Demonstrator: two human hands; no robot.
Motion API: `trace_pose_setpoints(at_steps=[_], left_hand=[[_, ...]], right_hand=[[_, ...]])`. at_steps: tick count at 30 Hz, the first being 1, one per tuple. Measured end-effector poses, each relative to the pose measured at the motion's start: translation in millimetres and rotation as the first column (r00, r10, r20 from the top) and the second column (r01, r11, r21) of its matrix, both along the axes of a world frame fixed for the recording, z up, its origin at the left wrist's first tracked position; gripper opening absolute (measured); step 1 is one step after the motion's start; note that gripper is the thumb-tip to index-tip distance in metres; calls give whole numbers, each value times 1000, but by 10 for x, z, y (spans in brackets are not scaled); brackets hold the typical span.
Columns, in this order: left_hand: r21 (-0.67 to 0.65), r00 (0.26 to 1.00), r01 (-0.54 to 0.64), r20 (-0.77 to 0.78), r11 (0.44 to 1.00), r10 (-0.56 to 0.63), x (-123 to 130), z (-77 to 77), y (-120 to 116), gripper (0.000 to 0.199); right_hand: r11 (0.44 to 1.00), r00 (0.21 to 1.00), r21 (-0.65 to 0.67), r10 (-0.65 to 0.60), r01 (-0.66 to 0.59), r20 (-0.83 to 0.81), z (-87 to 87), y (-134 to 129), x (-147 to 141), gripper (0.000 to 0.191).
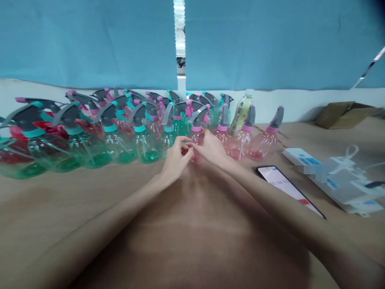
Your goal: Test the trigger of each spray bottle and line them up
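In the head view a small clear pink spray bottle with a pink collar and grey trigger head stands mid-row, partly covered by my hands. My right hand is closed about its right side and front. My left hand is at the front left of the same bottle, fingers curled and meeting the right fingertips; anything between them is hidden. A green spray bottle stands just behind my left hand. To the right of my right hand are more pink bottles, the nearest one close by.
Green spray bottles with turquoise collars line the left; several more crowd behind. A labelled drink bottle leans at the back. On the right lie a phone showing a timer, a white box, clear plastic packaging and a cardboard box.
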State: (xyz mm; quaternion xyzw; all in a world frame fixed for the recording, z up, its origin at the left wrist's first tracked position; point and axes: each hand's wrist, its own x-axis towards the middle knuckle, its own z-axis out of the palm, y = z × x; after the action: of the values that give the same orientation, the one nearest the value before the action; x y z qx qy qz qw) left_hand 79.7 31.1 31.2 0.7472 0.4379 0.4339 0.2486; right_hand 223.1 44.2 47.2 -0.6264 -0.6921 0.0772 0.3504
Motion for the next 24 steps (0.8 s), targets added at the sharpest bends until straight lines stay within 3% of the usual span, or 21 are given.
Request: trace_pose_setpoints(at_steps=[7,11,14,19,24], left_hand=[[-35,999,-18,-34,999,17,-74,-17,-165,22],[27,994,-103,-29,994,104,-105,66,-239,22],[78,992,-125,-4,989,126,-66,159,-268,32],[62,999,-38,-8,997,38,68,301,-334,55],[72,999,40,1,997,-40,93,395,-491,47]], right_hand=[[1000,999,-20,-23,23,38,-3,-48,-24,63],[999,999,-48,3,-1,44,30,-245,28,63],[997,998,-62,36,-34,44,25,-455,68,57],[994,994,-40,105,-104,32,-30,-816,70,55],[968,968,15,251,-251,-10,-77,-1078,-19,62]])
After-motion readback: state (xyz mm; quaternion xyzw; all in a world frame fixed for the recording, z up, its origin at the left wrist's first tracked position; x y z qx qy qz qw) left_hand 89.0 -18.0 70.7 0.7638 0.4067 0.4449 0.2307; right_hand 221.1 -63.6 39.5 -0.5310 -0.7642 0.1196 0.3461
